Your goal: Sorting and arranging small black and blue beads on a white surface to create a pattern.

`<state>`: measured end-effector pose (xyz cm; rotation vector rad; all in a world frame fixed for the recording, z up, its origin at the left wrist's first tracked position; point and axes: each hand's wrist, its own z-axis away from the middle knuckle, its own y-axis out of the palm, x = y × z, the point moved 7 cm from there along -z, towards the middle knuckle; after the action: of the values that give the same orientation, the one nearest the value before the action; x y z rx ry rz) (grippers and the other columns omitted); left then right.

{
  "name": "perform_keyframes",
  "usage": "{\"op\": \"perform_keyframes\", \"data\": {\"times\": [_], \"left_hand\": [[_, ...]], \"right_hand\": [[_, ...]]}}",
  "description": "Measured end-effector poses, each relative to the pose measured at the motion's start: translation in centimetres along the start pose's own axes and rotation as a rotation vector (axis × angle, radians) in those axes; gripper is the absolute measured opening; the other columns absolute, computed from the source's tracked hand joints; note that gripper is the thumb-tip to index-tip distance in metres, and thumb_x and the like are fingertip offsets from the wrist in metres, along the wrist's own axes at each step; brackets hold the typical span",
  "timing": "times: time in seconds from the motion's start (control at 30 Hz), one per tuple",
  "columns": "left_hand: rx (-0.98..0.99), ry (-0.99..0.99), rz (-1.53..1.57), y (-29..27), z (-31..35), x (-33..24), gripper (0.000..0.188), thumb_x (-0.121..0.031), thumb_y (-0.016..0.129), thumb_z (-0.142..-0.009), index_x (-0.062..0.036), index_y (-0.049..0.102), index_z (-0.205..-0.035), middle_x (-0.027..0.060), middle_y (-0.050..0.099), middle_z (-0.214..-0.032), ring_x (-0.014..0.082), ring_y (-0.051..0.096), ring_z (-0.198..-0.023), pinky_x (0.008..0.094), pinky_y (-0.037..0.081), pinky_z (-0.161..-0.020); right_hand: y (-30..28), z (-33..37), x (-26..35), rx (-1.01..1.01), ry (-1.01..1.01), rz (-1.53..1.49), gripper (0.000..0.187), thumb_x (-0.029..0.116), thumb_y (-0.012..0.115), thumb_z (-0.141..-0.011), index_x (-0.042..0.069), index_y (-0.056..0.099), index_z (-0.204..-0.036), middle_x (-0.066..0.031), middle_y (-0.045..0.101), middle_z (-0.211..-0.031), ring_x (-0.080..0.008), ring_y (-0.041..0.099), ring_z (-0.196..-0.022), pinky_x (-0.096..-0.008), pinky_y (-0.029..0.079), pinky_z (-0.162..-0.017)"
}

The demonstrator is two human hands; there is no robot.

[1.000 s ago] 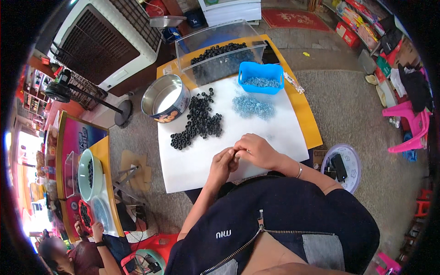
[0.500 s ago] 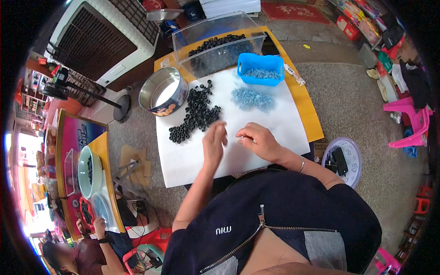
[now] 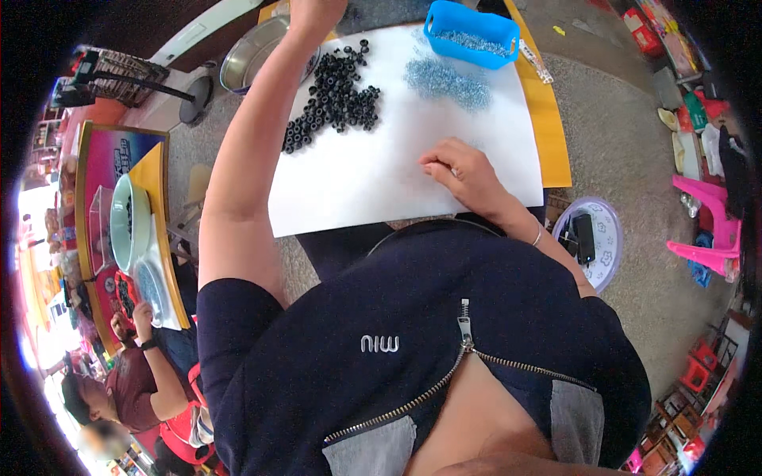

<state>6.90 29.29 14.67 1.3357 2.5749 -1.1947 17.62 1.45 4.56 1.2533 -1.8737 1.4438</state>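
My left arm reaches far forward across the left side of the white sheet. Only the back of my left hand shows at the top edge, beyond the round metal tin; its fingers are out of view. Low over the right half of the sheet, my right hand is closed, thumb against curled fingers; whatever it may hold is hidden. A heap of small black ring-shaped parts lies left of it. Farther off is a spread of small clear bluish pieces, below a blue plastic basket holding more of them.
A yellow board shows beneath the sheet. A lilac basin with a black device stands at the right. At the left, another person works at a table bearing a pale green bowl. A pink stool stands far right.
My left hand has left the middle of the sheet and moved far forward, to the top edge. The view has tilted lower. My right hand stays closed over the sheet.
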Motion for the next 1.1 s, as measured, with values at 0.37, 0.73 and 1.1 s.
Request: {"op": "perform_keyframes", "data": {"times": [0.37,0.73,1.1], "left_hand": [[0.383,-0.354,-0.121,-5.4,17.6,0.9,0.015,-0.018,0.065,-0.081,-0.0083,0.069,-0.091,0.0119,0.064,-0.083,0.0277,0.063,-0.079,0.0363,0.048,-0.071],[0.269,-0.24,-0.096,-5.0,19.7,1.9,0.019,-0.014,0.065,-0.081,-0.0059,0.066,-0.098,0.0149,0.064,-0.091,0.0298,0.063,-0.081,0.0391,0.049,-0.074],[0.128,-0.915,0.894,-4.3,24.6,-3.4,0.017,-0.007,0.059,-0.088,0.0041,0.062,-0.101,0.0082,0.064,-0.084,0.0129,0.061,-0.072,0.0256,0.052,-0.062]], "right_hand": [[1.7,0.2,-0.2,0.077,-0.047,0.022,0.008,0.007,0.061,-0.083,0.002,0.061,-0.089,-0.0114,0.058,-0.08,-0.0265,0.057,-0.075,-0.0347,0.046,-0.068],[-5.8,1.1,-3.9,-0.248,0.118,0.233,0.013,0.011,0.061,-0.084,0.0,0.063,-0.091,-0.0113,0.061,-0.085,-0.024,0.06,-0.079,-0.0323,0.047,-0.072],[-4.5,2.2,-4.7,-0.082,0.055,0.562,0.017,0.012,0.06,-0.081,0.001,0.063,-0.094,-0.0096,0.06,-0.09,-0.0266,0.056,-0.092,-0.0349,0.046,-0.078]]}}
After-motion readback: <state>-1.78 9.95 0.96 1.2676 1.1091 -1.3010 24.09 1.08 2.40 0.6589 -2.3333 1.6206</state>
